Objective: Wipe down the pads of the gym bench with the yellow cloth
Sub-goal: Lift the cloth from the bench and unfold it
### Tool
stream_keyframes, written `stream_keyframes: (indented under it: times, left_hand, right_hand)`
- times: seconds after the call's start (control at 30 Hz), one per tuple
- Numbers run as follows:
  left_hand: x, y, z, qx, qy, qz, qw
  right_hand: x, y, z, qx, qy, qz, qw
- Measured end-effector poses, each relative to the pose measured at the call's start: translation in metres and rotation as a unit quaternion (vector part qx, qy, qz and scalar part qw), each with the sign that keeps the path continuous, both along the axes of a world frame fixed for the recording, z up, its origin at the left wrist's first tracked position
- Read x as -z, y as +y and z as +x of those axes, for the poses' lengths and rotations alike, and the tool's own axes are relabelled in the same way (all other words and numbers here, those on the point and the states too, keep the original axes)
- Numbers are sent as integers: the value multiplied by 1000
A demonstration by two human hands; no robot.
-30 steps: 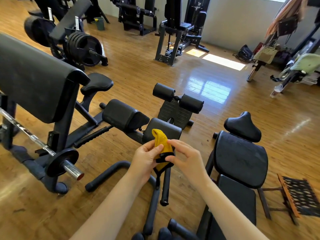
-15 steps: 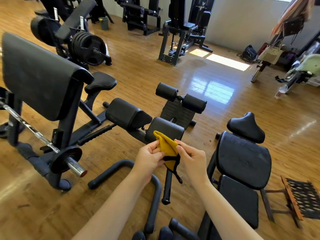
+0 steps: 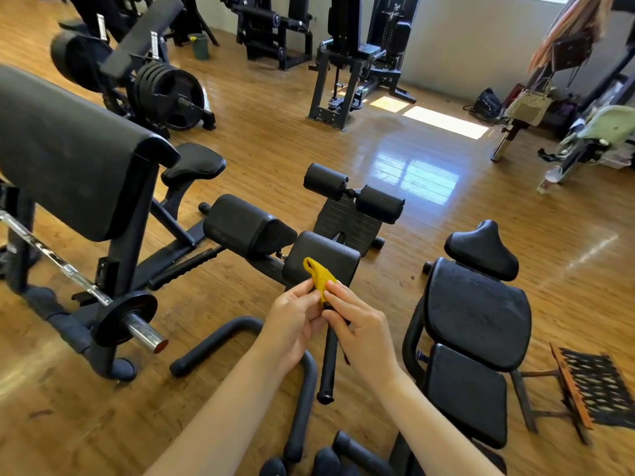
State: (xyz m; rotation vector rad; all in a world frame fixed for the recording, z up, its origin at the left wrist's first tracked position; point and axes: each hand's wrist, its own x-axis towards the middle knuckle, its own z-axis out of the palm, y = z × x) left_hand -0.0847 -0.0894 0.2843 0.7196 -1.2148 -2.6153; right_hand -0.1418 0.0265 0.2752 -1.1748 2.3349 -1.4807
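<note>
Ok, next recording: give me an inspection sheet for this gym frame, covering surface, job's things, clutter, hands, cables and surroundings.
Surface: glossy wooden plank floor, with a sunlit patch.
Job's things: small crumpled yellow cloth held in the air; black padded gym bench just beyond it, with two upper pads and two foam rollers, not yet touched.
Clutter: bags and a woven basket by the far wall.
Hands: left hand and right hand both pinch the cloth.
Cables: nothing seen.
Surroundings: black preacher-curl pad on the left, black padded seat on the right, weight machines behind.
</note>
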Motion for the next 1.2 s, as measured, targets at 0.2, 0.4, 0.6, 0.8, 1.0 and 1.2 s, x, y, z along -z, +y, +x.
stream_keyframes:
  times: [0.2,0.4,0.6,0.8,1.0,1.2]
  left_hand:
    - [4,-10,4,8,3,-47,999]
    - [-1,-30,6,116,51,-26,992]
    - [44,-52,9,60,-51,11,997]
    - [128,-44,-5,56,-224,15,973]
    - [229,-11,-33,18,-355,-127,926]
    - [301,10,-34,-8,-390,-148,909]
  right_hand:
    - [-3,8,-31,6,-198,-104,975]
    - [20,-2,-78,-88,-526,40,845]
    - [70,1,-72,-45,-682,-126,719]
    - [138,10,-73,69,-665,-53,742]
    - [225,21,-80,155,-506,128,839]
    - [296,25,-86,192,-463,183,846]
